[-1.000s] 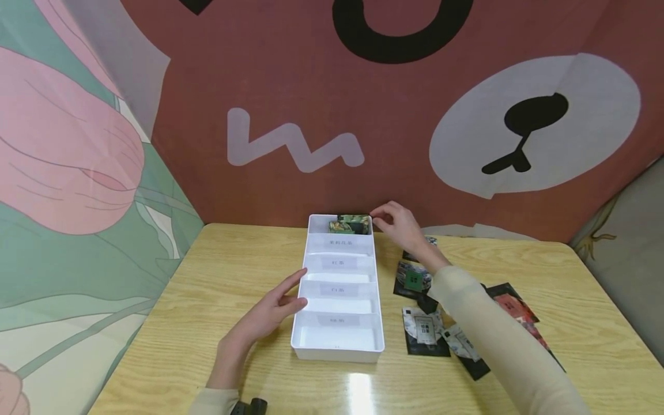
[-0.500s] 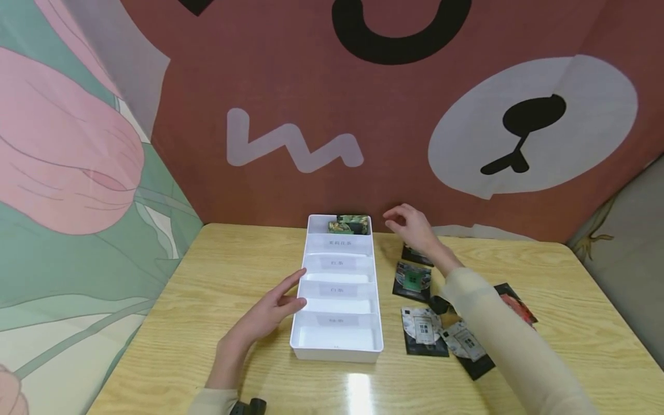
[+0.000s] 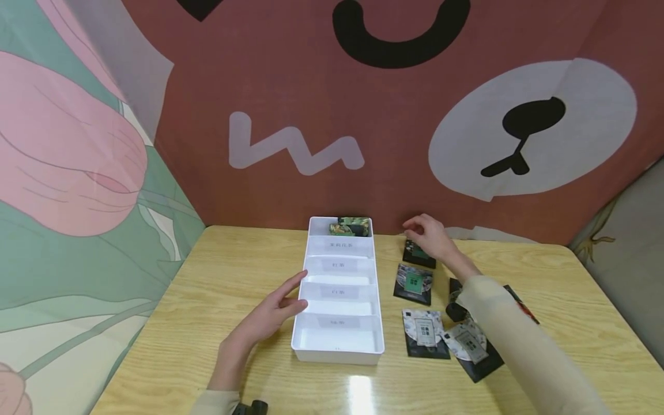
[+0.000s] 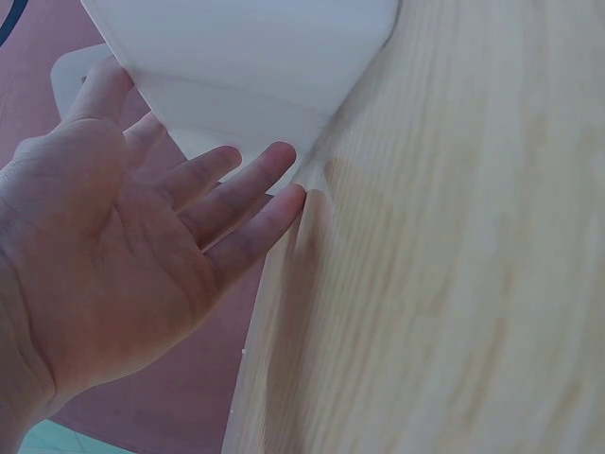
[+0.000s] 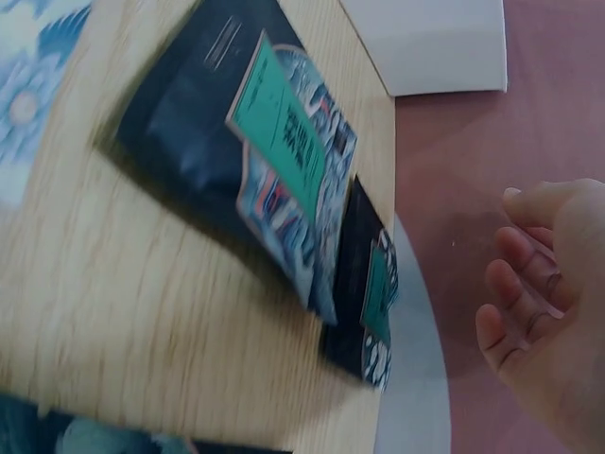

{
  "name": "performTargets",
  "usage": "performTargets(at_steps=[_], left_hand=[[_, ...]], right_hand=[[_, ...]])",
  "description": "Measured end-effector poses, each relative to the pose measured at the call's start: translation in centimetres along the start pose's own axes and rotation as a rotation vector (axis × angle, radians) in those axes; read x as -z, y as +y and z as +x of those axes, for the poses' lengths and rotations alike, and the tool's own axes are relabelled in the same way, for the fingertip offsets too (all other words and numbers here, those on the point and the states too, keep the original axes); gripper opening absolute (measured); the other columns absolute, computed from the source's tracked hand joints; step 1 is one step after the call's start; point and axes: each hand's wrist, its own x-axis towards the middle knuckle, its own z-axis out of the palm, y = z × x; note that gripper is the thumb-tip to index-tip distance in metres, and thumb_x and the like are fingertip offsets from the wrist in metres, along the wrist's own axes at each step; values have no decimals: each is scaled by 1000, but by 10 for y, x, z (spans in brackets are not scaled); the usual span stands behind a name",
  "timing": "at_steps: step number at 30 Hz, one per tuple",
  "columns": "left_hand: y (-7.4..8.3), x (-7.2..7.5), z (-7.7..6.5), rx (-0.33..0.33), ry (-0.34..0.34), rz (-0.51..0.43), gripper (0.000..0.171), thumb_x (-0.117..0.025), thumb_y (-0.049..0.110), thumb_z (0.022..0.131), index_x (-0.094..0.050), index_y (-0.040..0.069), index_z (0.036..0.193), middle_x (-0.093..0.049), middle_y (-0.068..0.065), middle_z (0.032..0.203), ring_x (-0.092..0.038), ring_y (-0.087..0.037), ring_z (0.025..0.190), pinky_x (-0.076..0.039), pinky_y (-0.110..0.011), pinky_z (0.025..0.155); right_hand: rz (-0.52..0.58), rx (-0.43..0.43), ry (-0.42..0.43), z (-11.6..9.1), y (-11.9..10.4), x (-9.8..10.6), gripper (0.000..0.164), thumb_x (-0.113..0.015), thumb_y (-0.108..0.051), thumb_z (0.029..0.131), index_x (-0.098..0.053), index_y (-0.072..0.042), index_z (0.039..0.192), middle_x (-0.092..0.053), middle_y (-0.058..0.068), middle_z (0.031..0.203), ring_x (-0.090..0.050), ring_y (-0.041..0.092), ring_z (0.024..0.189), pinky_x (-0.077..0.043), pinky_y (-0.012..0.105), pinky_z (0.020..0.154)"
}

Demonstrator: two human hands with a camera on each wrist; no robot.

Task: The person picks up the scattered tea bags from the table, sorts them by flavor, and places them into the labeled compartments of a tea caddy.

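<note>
A long white divided box (image 3: 339, 358) with labelled compartments stands on the table. My left hand (image 3: 264, 316) rests against its left side, fingers extended; the left wrist view shows the fingertips (image 4: 281, 151) at the wall near the table. Two green-patterned packets (image 3: 355, 226) lie in the farthest compartment. My right hand (image 3: 433, 237), fingers loosely bent and holding nothing, hovers over the far black tea packet (image 3: 415, 253) with a green label. Nearer lies another green-labelled packet (image 3: 413, 283), seen large in the right wrist view.
Two white-and-black packets (image 3: 425, 333) lie right of the box's near end. Under the right forearm, further dark packets (image 3: 455, 300) and one with a red part (image 3: 524, 305) are partly covered. A printed cloth (image 3: 290, 196) hangs behind the table's far edge.
My right hand has moved from the box's far right corner to the right, over the far green-labelled packet. The left hand has stayed at the box's side.
</note>
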Motion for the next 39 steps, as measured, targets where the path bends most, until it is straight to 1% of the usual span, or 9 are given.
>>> performTargets(at_steps=[3,9,12,16,21,25,28,31,39], left_hand=[[0,0,0,2,0,3,65,-60,40,99,-27,41,155,-21,-4,165,-54,-29,129,-42,-48,108],[0,0,0,-2,2,8,65,-60,39,99,-27,41,155,-22,-4,165,-55,-29,128,-42,-47,108],[0,0,0,-6,1,8,65,-60,39,100,-27,39,156,-22,-5,165,-55,-29,128,-42,-47,108],[1,1,0,-5,3,9,65,-60,39,100,-27,40,156,-22,-4,165,-55,-29,128,-42,-47,109],[0,1,0,-1,0,8,65,-60,39,99,-26,41,155,-22,-4,165,-56,-29,128,-43,-46,108],[0,0,0,-3,-2,5,65,-59,39,100,-26,40,156,-22,-5,165,-56,-28,127,-43,-46,108],[0,0,0,-1,4,10,65,-59,39,100,-27,40,156,-22,-4,165,-56,-28,127,-42,-46,107],[1,0,0,0,6,17,65,-59,40,100,-27,40,155,-23,-4,165,-56,-27,127,-42,-46,107],[1,0,0,0,8,17,64,-59,40,100,-27,41,155,-23,-4,164,-55,-29,128,-42,-47,108]], right_hand=[[-13,-7,-5,-3,5,2,30,-58,-20,101,-65,-2,124,-60,16,115,-58,31,97,-50,48,82],[-62,-27,-15,-7,12,5,30,-59,-22,101,-66,-4,123,-60,16,111,-57,25,86,-47,36,68],[-67,-43,-31,-10,15,6,31,-58,-22,101,-65,-3,125,-59,16,112,-57,25,85,-47,35,66],[-68,-58,-59,-12,19,7,33,-58,-22,101,-63,-2,127,-59,17,114,-58,27,89,-50,39,70],[-65,-69,-91,-16,25,7,35,-59,-22,101,-63,0,129,-58,20,118,-59,32,99,-53,47,79],[-56,-66,-117,-20,31,7,38,-59,-21,101,-60,2,131,-56,23,124,-57,37,109,-51,53,90],[-54,-68,-139,-22,36,7,41,-59,-21,101,-58,3,133,-55,25,130,-55,40,116,-49,56,95],[-60,-77,-153,-23,40,7,43,-59,-22,100,-56,4,135,-52,26,135,-54,42,120,-48,58,96],[-96,-80,-151,-27,47,5,47,-60,-25,100,-55,4,136,-46,29,139,-51,44,120,-45,60,95]])
